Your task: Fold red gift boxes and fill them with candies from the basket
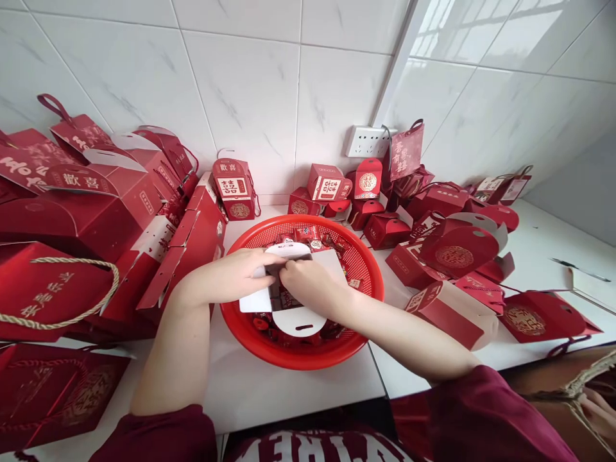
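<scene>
Shirt (pixel 312 446) below box (pixel 301 323) in basket (pixel 308 360).
Left hand (pixel 235 276) at box, thumb and fingers apart; right hand (pixel 310 282) inside, fingers curled, grip unclear.

A single head-worn camera looks forward and down from close above the red basket (pixel 303 362), facing the tiled wall (pixel 240 83) behind it.

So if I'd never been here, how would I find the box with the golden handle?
Start at the round red basket. Left of it is a big heap of red boxes; follow it to the picture's left edge. Yours alone in that heap shows a thick, golden, twisted rope handle.
</scene>
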### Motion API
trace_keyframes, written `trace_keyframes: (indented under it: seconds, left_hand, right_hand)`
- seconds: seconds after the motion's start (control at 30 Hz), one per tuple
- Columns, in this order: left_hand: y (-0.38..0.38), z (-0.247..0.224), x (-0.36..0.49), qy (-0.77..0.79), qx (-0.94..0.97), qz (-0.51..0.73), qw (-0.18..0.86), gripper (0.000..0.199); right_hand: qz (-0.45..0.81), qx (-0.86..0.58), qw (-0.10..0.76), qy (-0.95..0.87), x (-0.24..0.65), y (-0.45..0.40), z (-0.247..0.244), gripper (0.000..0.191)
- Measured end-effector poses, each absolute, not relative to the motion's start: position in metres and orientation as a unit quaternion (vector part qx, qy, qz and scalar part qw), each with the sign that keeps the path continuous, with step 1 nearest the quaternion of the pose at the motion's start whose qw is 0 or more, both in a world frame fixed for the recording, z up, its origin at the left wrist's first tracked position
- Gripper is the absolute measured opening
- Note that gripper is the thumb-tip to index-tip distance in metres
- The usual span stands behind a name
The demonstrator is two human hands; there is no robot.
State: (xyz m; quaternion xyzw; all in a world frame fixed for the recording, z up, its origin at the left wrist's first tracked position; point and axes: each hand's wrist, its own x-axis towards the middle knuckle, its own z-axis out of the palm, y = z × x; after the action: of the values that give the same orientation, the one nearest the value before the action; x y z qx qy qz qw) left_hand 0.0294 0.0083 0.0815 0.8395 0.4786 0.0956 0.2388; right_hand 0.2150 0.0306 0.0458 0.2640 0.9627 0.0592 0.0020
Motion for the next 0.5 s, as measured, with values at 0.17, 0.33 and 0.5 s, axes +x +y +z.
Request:
trace_keyframes:
  seconds: [0.17,0.33,0.5]
  left_hand:
    - [0.006,0.083,0.034,0.488,0.838,0.096,0.225,0.048]
    - [0.005,0.086,0.032,0.479,0.839,0.112,0.234,0.043]
    - [0.005,0.084,0.027,0.497,0.825,0.127,0.237,0.044]
  right_hand:
    - [0.0,0.242,0.036,0.97,0.216,0.036,0.047,0.025]
    - [-0.131,0.209,-0.108,0.963,0.249,0.038,0.075,0.03]
    - [-0.24,0.256,-0.371,0.86,0.292,0.033,0.083,0.024]
